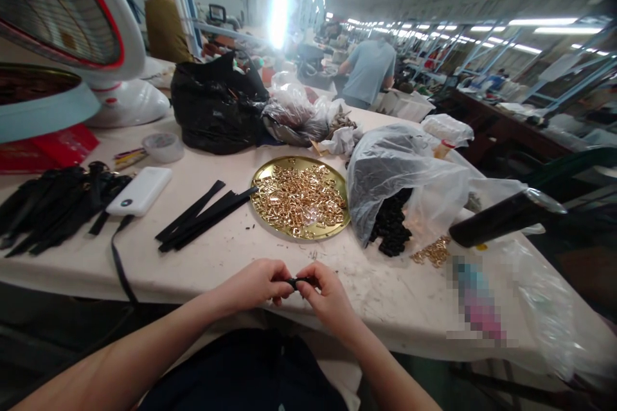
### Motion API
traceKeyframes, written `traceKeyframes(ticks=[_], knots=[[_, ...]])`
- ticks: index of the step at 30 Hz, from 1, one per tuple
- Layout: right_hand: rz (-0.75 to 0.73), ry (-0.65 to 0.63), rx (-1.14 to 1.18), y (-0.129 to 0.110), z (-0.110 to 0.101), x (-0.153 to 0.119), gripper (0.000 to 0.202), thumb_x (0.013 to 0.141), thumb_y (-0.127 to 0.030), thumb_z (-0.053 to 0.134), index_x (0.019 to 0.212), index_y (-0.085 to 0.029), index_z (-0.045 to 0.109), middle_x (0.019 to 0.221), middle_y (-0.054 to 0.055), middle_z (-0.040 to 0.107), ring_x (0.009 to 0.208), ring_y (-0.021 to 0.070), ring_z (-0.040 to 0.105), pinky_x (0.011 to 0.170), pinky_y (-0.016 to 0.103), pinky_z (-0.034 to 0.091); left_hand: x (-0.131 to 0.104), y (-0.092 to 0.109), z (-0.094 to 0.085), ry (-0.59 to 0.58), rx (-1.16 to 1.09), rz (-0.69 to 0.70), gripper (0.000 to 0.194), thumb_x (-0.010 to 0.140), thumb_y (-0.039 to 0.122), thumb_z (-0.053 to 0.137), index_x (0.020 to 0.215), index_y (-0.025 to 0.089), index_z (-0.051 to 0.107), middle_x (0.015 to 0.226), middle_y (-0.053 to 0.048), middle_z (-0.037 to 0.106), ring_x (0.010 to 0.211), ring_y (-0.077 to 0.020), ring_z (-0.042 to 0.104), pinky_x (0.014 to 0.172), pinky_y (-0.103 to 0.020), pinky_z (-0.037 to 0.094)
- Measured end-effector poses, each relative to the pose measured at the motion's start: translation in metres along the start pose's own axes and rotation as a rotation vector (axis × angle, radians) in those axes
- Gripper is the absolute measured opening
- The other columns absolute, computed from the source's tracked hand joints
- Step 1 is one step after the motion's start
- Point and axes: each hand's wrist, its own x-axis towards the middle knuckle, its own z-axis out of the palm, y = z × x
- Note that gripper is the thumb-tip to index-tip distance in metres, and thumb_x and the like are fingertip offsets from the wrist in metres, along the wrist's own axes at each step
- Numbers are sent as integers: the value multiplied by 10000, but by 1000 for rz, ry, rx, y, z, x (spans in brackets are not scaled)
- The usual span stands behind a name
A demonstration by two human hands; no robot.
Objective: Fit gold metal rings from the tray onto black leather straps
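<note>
My left hand (pixel 266 282) and my right hand (pixel 324 289) meet at the table's front edge, both closed in a pinch on one small black piece (pixel 295 282). Fingers cover most of it, so its exact kind is hidden. Just beyond my hands stands a round gold tray (pixel 270 226) heaped with small gold-coloured metal buckles (pixel 301 196). Several flat black straps (pixel 193 225) lie left of the tray, one end reaching its rim. To the right, small black pieces (pixel 391 225) spill from a clear plastic bag (pixel 385 154), next to loose gold-coloured metal pieces (pixel 434 250).
At the left are a bundle of black straps (pixel 58 205), a white power bank (pixel 139 191) with a cable, a tape roll (pixel 164 146) and a fan (pixel 116 45). A black bag (pixel 216 106) stands behind. A dark cylinder (pixel 501 217) lies right. People work farther back.
</note>
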Motion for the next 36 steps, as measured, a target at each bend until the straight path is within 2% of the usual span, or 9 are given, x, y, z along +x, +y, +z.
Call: traceKeyframes(ticks=[4, 8, 14, 18, 21, 24, 28, 31, 36], knots=[[27, 45, 77, 4, 6, -2, 89, 738, -248, 538, 790, -176, 544, 725, 16, 561, 675, 138, 515, 641, 277, 413, 1, 1, 0, -9, -31, 10, 163, 662, 301, 514, 732, 157, 545, 552, 23, 585, 550, -152, 572, 513, -214, 407], [124, -13, 250, 5, 6, -3, 181, 725, -271, 545, 877, -178, 519, 697, 3, 559, 635, 135, 524, 607, 274, 415, -2, 2, -7, -42, 29, 19, 169, 675, 301, 506, 749, 159, 559, 604, 9, 615, 582, -157, 573, 527, -217, 398], [113, 13, 228, 6, 8, 0, 116, 738, -276, 526, 793, -175, 512, 637, -11, 538, 593, 125, 522, 589, 265, 421, -2, 4, 1, 95, 154, 53, 173, 713, 309, 485, 753, 166, 574, 629, 1, 621, 581, -146, 563, 515, -209, 367], [197, -69, 250, 11, 7, -1, 199, 761, -348, 501, 838, -166, 527, 622, -4, 555, 552, 131, 542, 566, 274, 452, -4, 0, -2, -54, 180, 57, 210, 746, 319, 438, 730, 159, 572, 585, 1, 587, 526, -135, 533, 477, -203, 345], [9, -70, 45, 13, 8, -1, 261, 817, -339, 431, 963, -175, 571, 840, 72, 623, 725, 170, 593, 674, 306, 486, -9, -6, -10, -75, 293, 107, 247, 763, 318, 414, 696, 156, 589, 596, -4, 578, 538, -136, 496, 473, -211, 310], [-318, -95, -259, 10, 16, 6, 326, 787, -227, 505, 1108, -227, 555, 994, 90, 600, 877, 201, 571, 754, 322, 483, -12, -14, -15, 4, 153, 154, 223, 748, 270, 425, 759, 155, 616, 684, 2, 615, 633, -140, 522, 543, -198, 356], [-542, -82, -561, 3, 34, 22, 344, 787, -166, 511, 1126, -194, 557, 839, 94, 629, 741, 214, 581, 645, 339, 495, -14, -28, -18, 84, -31, 187, 216, 735, 249, 439, 784, 155, 627, 749, 12, 644, 711, -152, 551, 624, -195, 399], [-581, -70, -684, 3, 46, 37, 336, 776, -195, 540, 1111, -200, 565, 843, 98, 640, 746, 233, 589, 645, 359, 495, -19, -39, -27, 157, 120, 156, 242, 776, 300, 423, 775, 161, 622, 761, -9, 646, 712, -169, 556, 622, -215, 392], [-410, -8, -522, 24, 47, 49, 312, 827, -229, 436, 1110, -172, 555, 916, 105, 649, 800, 207, 619, 699, 326, 519, -35, -54, -62, 546, 386, 82, 301, 843, 385, 370, 762, 177, 571, 711, -36, 615, 670, -182, 555, 586, -247, 351]])
